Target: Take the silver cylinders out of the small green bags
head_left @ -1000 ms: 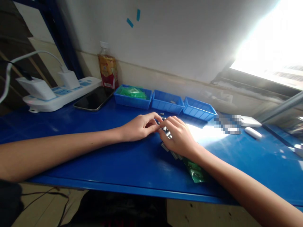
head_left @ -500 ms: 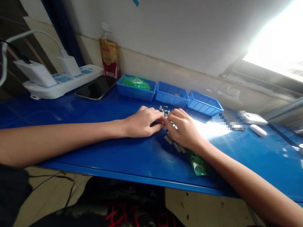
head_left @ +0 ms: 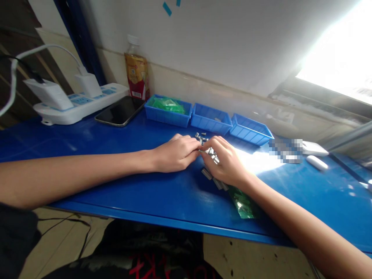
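My left hand (head_left: 180, 153) lies low over the blue table, its thumb and index finger pinched together. Its fingertips meet those of my right hand (head_left: 223, 159), whose thumb and index finger are curled towards each other. Whatever sits between the fingertips is too small to name. A pile of small silvery screws (head_left: 213, 155) lies under and beside my right hand, with a few stray ones (head_left: 204, 134) behind it. Under my right palm, several short grey metal bars (head_left: 207, 174) stick out. Partly beneath my right wrist is a green plastic bag (head_left: 243, 204).
Behind the hands stand a blue bin with green bags (head_left: 168, 119) and two more blue bins (head_left: 210, 123). A phone (head_left: 120, 111), a power strip (head_left: 84, 102) and a bottle (head_left: 136, 73) are back left. White items (head_left: 316, 162) lie right.
My left thumb and index finger have closed into a pinch at the fingertips of my right hand. The camera view has shifted slightly.
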The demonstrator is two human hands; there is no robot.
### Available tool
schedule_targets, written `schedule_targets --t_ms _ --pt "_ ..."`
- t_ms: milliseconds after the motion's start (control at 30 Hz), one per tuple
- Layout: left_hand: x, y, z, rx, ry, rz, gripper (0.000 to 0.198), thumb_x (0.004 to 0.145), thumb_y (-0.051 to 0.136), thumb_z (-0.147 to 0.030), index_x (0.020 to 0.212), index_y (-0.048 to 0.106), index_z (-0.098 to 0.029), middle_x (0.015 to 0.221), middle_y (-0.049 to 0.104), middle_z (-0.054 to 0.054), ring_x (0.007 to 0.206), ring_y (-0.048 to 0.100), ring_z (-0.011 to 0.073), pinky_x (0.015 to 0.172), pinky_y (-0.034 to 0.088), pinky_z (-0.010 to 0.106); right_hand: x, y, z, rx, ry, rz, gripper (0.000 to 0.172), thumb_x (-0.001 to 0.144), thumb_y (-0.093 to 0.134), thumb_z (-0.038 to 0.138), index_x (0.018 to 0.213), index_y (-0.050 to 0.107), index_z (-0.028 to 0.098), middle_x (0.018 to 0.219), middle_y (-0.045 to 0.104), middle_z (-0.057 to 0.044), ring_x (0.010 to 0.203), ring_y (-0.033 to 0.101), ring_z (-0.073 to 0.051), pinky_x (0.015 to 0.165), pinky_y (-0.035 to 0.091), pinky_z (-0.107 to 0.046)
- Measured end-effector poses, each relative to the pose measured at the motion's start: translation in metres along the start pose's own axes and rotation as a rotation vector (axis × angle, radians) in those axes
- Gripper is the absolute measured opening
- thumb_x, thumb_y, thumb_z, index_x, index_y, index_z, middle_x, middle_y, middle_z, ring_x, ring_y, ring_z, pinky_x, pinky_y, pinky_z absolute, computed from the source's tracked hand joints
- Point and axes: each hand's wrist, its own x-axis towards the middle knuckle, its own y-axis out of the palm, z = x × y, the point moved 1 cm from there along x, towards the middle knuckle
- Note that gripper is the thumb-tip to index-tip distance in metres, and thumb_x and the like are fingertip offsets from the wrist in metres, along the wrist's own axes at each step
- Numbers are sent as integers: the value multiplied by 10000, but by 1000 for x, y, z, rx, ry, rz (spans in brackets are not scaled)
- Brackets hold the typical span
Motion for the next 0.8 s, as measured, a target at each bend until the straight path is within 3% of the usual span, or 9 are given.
schedule_targets --t_ms 167,633,800 --pt "0 -2 0 -99 -34 -5 213 940 398 -212 893 594 -144 861 630 54 809 577 170 715 400 265 -1 2 -1 -34 3 -24 70 834 517 180 895 516 214 859 617 -64 818 569 -212 708 462 -335" --pt "-2 -1 0 -48 -58 26 280 956 398 -345 863 582 -155 833 630 53 755 584 167 673 408 258 1 1 0 -47 11 -5 105 897 423 189 835 506 205 781 587 -64 761 543 -200 686 456 -329" --pt "-4 0 0 -67 -104 9 210 924 464 -352 1026 553 -191 815 635 20 703 587 159 619 388 242 2 1 0 -76 8 4 238 935 370 209 708 440 220 669 517 -37 679 490 -178 645 425 -308"
